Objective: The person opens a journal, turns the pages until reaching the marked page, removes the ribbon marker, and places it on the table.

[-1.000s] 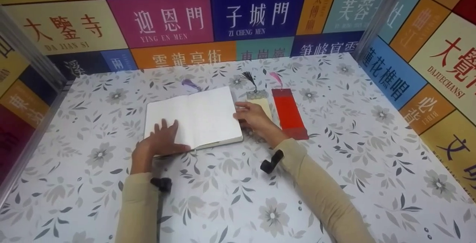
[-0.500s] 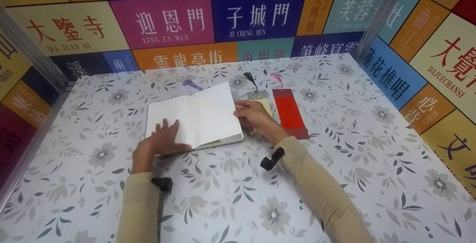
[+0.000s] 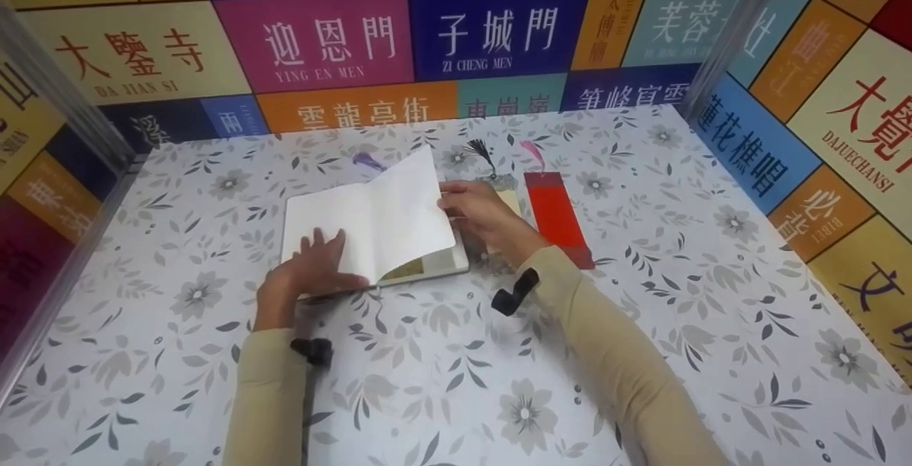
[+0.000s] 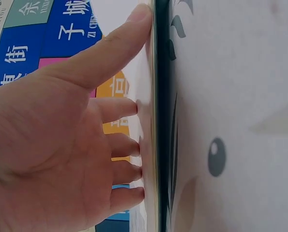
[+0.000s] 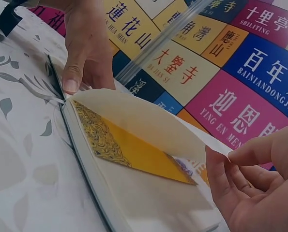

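Observation:
An open notebook (image 3: pixel 324 213) with blank white pages and a dark cover lies on the table. My left hand (image 3: pixel 313 266) rests on its left page, fingers spread and thumb at the lower edge near the fold. At the right, my right hand (image 3: pixel 484 216) pinches the outer edge of a page (image 3: pixel 410 209) between thumb and fingers, and that page slants up off the rest. Beneath it, the right wrist view shows a yellow bookmark (image 5: pixel 134 147) with a patterned end, lying on the lower page. A purple tassel (image 3: pixel 368 161) sticks out past the notebook's top edge.
Right of the notebook lies a cream bookmark (image 3: pixel 510 199) with a black tassel (image 3: pixel 482 156), partly behind my right hand. Beside it is a red bookmark (image 3: pixel 556 213) with a pink tassel (image 3: pixel 531 152). Colourful lettered panels (image 3: pixel 313 42) border the flower-patterned table (image 3: pixel 456 380).
My right hand has moved slightly up and left, lifting the page's outer edge. More of the yellow bookmark underneath now shows. My left hand has stayed on the left page.

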Available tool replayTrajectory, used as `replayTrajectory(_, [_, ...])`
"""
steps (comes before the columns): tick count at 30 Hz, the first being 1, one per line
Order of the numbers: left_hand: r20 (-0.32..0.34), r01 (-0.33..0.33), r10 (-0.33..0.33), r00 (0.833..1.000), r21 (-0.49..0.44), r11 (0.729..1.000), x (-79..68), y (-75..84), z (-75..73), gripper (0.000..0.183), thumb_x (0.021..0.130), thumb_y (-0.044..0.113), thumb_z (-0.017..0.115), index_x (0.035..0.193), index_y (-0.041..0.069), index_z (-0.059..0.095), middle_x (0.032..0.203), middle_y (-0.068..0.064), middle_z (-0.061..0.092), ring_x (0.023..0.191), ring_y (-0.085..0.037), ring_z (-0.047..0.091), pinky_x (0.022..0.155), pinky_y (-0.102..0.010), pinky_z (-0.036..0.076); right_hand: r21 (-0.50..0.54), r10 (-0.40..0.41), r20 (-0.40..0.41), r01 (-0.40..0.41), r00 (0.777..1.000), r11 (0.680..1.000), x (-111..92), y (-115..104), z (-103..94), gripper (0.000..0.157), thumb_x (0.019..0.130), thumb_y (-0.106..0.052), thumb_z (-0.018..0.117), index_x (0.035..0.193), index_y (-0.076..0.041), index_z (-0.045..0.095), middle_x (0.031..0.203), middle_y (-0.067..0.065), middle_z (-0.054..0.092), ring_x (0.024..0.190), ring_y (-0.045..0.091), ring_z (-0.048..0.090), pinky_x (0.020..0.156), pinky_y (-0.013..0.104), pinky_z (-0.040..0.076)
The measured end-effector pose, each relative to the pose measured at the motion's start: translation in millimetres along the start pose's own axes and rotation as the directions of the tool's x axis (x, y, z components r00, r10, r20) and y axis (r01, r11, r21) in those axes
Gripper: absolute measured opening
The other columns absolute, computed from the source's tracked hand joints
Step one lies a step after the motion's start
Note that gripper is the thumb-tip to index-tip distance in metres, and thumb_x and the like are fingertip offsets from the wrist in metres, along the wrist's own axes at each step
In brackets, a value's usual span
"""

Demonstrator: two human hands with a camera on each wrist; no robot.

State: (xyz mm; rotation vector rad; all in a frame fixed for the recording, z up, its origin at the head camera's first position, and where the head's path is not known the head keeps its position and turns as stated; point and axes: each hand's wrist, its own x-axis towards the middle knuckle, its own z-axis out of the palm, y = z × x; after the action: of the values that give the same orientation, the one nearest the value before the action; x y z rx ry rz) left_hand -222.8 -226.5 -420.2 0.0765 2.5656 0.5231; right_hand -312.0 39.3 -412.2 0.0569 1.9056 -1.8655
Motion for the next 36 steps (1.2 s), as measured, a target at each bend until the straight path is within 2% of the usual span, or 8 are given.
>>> replayTrajectory(5, [-0.007, -0.028, 0.028, 1.000, -0.004, 1.000, -2.0, -0.8, -1.1, 0.102, 0.094, 0.051, 0.061, 0.160, 0.002, 0.002, 0.162, -0.034, -0.013, 0.149, -0.056, -0.013, 0.123, -0.066, -0.002, 0.016, -0.045, 0.042, 0.044, 0.998, 0.999, -3.0, -10.9, 9.2, 0.040, 0.095, -0.002, 0.057, 0.135, -0.001, 0.059, 0.124, 0.014, 0.066, 0.106, 0.024, 0.066, 0.099, 0.043, 0.055])
replayTrajectory(12, [-0.005, -0.015, 0.015, 1.000, -0.034, 0.999, -3.2, -0.8, -1.1, 0.099, 0.095, 0.049, 0.061, 0.160, 0.003, 0.003, 0.163, -0.031, -0.013, 0.150, -0.053, -0.014, 0.123, -0.065, -0.004, -0.057, -0.056, 0.063, 0.060, 0.996, 0.997, -6.0, -24.7, 21.7, 0.038, 0.096, -0.005, 0.057, 0.134, -0.002, 0.061, 0.119, 0.011, 0.068, 0.105, 0.024, 0.069, 0.092, 0.038, 0.058])
replayTrajectory(19, [-0.005, -0.059, 0.059, 0.998, 0.011, 0.998, -6.5, -2.0, -4.4, 0.097, 0.096, 0.046, 0.060, 0.158, -0.004, 0.005, 0.160, -0.039, -0.011, 0.148, -0.058, -0.010, 0.124, -0.065, 0.002, -0.028, -0.095, 0.097, 0.098, 0.991, 0.995, -5.0, -28.6, 35.0, 0.035, 0.097, -0.006, 0.056, 0.131, 0.002, 0.061, 0.114, 0.011, 0.068, 0.100, 0.022, 0.069, 0.090, 0.036, 0.059])
replayTrajectory(24, [0.014, -0.042, 0.041, 0.999, 0.032, 0.999, -11.8, -5.5, -6.9, 0.094, 0.099, 0.049, 0.055, 0.158, -0.004, 0.006, 0.160, -0.038, -0.010, 0.149, -0.056, -0.007, 0.125, -0.063, 0.002, 0.034, -0.113, 0.180, 0.109, 0.977, 0.993, -4.2, -26.7, 39.3, 0.039, 0.105, -0.026, 0.051, 0.136, -0.003, 0.060, 0.122, 0.010, 0.069, 0.105, 0.019, 0.068, 0.093, 0.036, 0.059])
replayTrajectory(28, [0.040, 0.013, -0.012, 0.999, -0.027, 1.000, -19.6, -13.3, -7.6, 0.089, 0.101, 0.055, 0.048, 0.160, 0.004, 0.006, 0.163, -0.030, -0.012, 0.152, -0.050, -0.009, 0.124, -0.063, -0.001, -0.039, -0.152, 0.245, 0.166, 0.958, 0.985, -5.5, -21.9, 41.1, 0.046, 0.107, -0.042, 0.043, 0.137, -0.012, 0.060, 0.132, 0.007, 0.067, 0.120, 0.023, 0.064, 0.099, 0.039, 0.057])
replayTrajectory(32, [0.002, 0.005, -0.005, 1.000, -0.057, 0.998, -31.1, -24.9, -6.3, 0.079, 0.103, 0.052, 0.044, 0.160, 0.006, 0.014, 0.165, -0.029, -0.005, 0.153, -0.049, -0.002, 0.124, -0.064, 0.004, -0.225, -0.192, 0.287, 0.261, 0.939, 0.939, -5.6, -11.7, 47.7, 0.041, 0.107, -0.035, 0.046, 0.141, -0.015, 0.059, 0.138, 0.006, 0.064, 0.131, 0.027, 0.057, 0.102, 0.039, 0.055])
replayTrajectory(34, [-0.048, -0.019, 0.016, 0.999, -0.062, 0.998, -36.5, -30.8, -6.0, 0.073, 0.105, 0.049, 0.042, 0.159, 0.004, 0.021, 0.165, -0.030, 0.005, 0.153, -0.049, 0.006, 0.124, -0.063, 0.010, -0.340, -0.220, 0.309, 0.323, 0.925, 0.883, -5.8, -5.9, 51.7, 0.040, 0.106, -0.030, 0.048, 0.143, -0.016, 0.057, 0.142, 0.006, 0.061, 0.136, 0.027, 0.054, 0.108, 0.039, 0.051])
replayTrajectory(36, [-0.105, -0.042, 0.033, 0.994, -0.082, 0.996, -41.8, -36.4, -5.9, 0.070, 0.106, 0.046, 0.039, 0.158, 0.001, 0.023, 0.163, -0.031, 0.013, 0.151, -0.050, 0.012, 0.124, -0.063, 0.015, -0.455, -0.251, 0.323, 0.383, 0.912, 0.804, -6.5, 0.2, 55.5, 0.041, 0.106, -0.026, 0.050, 0.145, -0.016, 0.054, 0.147, 0.005, 0.058, 0.139, 0.024, 0.051, 0.113, 0.038, 0.047])
